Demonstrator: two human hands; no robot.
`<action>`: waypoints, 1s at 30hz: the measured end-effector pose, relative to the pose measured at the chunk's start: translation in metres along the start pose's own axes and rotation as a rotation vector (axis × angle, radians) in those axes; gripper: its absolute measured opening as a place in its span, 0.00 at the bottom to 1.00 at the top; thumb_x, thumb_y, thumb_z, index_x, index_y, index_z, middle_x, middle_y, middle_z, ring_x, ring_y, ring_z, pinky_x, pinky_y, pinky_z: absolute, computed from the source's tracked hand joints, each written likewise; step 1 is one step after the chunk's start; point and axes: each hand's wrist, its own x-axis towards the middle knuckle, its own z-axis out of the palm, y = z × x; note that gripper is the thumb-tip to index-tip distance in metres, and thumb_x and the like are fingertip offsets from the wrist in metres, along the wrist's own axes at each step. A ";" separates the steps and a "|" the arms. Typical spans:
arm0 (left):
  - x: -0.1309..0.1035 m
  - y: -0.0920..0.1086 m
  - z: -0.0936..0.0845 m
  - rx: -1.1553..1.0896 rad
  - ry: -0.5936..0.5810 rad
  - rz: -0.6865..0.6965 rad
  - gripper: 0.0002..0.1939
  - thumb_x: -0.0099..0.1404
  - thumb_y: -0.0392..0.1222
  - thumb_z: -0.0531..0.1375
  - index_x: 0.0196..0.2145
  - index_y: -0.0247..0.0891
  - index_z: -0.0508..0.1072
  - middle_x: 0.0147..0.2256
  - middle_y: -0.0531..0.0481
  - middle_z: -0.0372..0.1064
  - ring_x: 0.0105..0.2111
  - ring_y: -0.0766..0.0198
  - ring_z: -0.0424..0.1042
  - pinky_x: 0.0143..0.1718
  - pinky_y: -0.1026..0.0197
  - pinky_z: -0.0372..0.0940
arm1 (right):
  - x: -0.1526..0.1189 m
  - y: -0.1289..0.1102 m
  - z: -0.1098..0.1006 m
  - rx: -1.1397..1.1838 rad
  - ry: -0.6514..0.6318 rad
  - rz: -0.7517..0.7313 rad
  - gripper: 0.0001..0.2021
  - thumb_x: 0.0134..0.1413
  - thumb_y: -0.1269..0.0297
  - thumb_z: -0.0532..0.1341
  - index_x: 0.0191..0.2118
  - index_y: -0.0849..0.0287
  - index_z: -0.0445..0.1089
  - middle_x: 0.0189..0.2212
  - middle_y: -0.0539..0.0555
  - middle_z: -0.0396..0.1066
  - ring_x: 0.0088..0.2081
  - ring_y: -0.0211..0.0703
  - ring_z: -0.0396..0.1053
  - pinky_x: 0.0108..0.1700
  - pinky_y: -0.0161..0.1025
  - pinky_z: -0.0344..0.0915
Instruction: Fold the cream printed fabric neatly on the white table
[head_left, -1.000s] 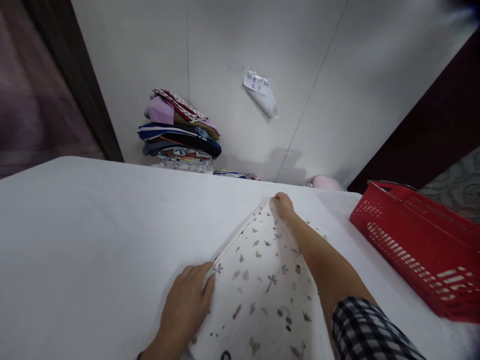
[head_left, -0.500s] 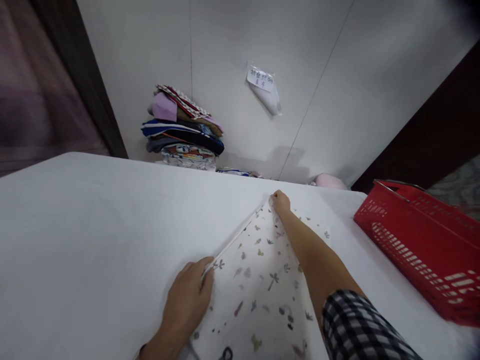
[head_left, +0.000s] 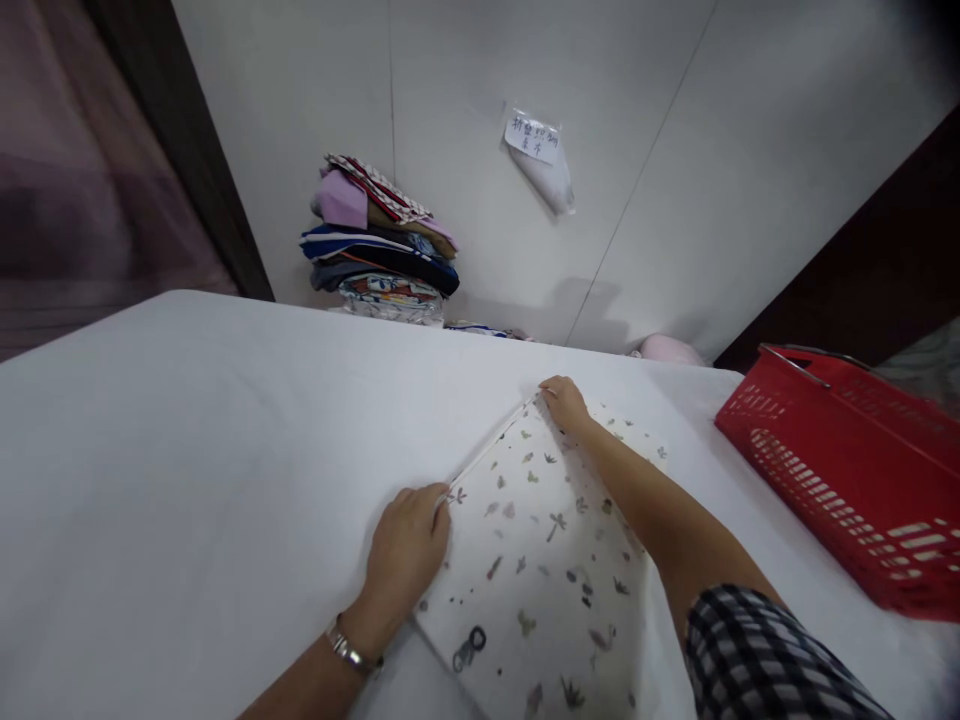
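A white cloth [head_left: 536, 545] printed with small grey and green plants lies folded on the white-covered table in front of me. My left hand [head_left: 409, 545] grips its left edge, thumb on top of the fabric. At the cloth's far corner, my right hand [head_left: 564, 402] pinches the same edge. Between the two hands that edge runs straight and looks taut. A silver watch [head_left: 346, 645] is on my left wrist, and a black-and-white checked sleeve [head_left: 757, 650] covers my right upper arm. The fingertips under the fabric are hidden.
A red perforated basket [head_left: 847, 480] with metal handles stands on the white table [head_left: 225, 480] at the right. Beyond the far edge, a stack of folded fabrics [head_left: 382, 245] rests against the wall. A plastic pouch with a handwritten label [head_left: 534, 138] hangs on that wall.
My left hand has moved forward and right with the cloth edge, and the watch has come into view. My right hand still holds the far corner. The camera view has shifted slightly.
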 end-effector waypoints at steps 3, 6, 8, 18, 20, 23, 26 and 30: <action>0.000 0.002 -0.001 0.005 -0.001 -0.001 0.15 0.64 0.40 0.47 0.42 0.38 0.71 0.36 0.47 0.71 0.39 0.58 0.65 0.42 0.56 0.59 | -0.015 -0.014 0.000 0.052 -0.091 -0.155 0.11 0.56 0.70 0.53 0.39 0.58 0.72 0.40 0.54 0.71 0.44 0.44 0.62 0.48 0.40 0.59; -0.001 0.002 -0.002 0.008 -0.001 -0.002 0.14 0.64 0.39 0.48 0.42 0.39 0.71 0.36 0.48 0.71 0.39 0.59 0.65 0.41 0.57 0.58 | -0.024 -0.024 -0.003 0.027 -0.106 -0.183 0.12 0.57 0.69 0.52 0.39 0.57 0.72 0.43 0.55 0.70 0.45 0.45 0.62 0.47 0.40 0.60; -0.001 0.003 -0.002 0.010 0.002 -0.003 0.14 0.64 0.39 0.48 0.42 0.38 0.71 0.36 0.47 0.71 0.39 0.58 0.65 0.41 0.57 0.58 | -0.028 -0.028 -0.005 0.016 -0.115 -0.158 0.12 0.57 0.69 0.52 0.41 0.56 0.72 0.45 0.55 0.69 0.47 0.45 0.63 0.47 0.41 0.61; -0.001 0.003 -0.002 0.014 0.008 0.008 0.14 0.64 0.39 0.48 0.42 0.39 0.70 0.36 0.47 0.71 0.39 0.58 0.65 0.41 0.57 0.58 | -0.036 -0.029 0.004 -0.007 -0.168 -0.229 0.11 0.59 0.69 0.51 0.40 0.56 0.70 0.48 0.54 0.67 0.48 0.43 0.63 0.49 0.40 0.61; -0.002 0.003 -0.002 0.010 0.014 0.008 0.14 0.64 0.40 0.48 0.42 0.39 0.70 0.36 0.47 0.71 0.39 0.58 0.65 0.41 0.57 0.58 | -0.036 -0.031 0.003 -0.021 -0.153 -0.220 0.11 0.60 0.69 0.50 0.40 0.57 0.69 0.49 0.55 0.66 0.48 0.43 0.63 0.48 0.39 0.61; -0.002 0.003 -0.002 0.004 0.020 0.010 0.15 0.64 0.40 0.48 0.43 0.39 0.70 0.36 0.47 0.71 0.39 0.58 0.65 0.41 0.57 0.58 | -0.034 -0.035 0.000 -0.013 -0.121 -0.185 0.10 0.60 0.68 0.49 0.41 0.57 0.66 0.48 0.55 0.66 0.46 0.43 0.64 0.46 0.38 0.61; -0.002 0.004 -0.003 -0.003 0.020 0.004 0.15 0.64 0.40 0.48 0.43 0.39 0.70 0.36 0.48 0.71 0.39 0.59 0.65 0.41 0.57 0.58 | -0.031 -0.039 -0.002 -0.030 -0.181 -0.154 0.09 0.59 0.70 0.49 0.40 0.57 0.66 0.43 0.55 0.67 0.42 0.42 0.65 0.43 0.38 0.62; -0.003 0.004 -0.002 -0.013 0.026 0.000 0.15 0.65 0.40 0.47 0.44 0.39 0.70 0.38 0.48 0.71 0.40 0.58 0.65 0.42 0.56 0.58 | -0.028 -0.039 -0.001 -0.054 -0.248 -0.136 0.10 0.58 0.70 0.50 0.41 0.57 0.66 0.42 0.54 0.68 0.42 0.43 0.66 0.43 0.38 0.61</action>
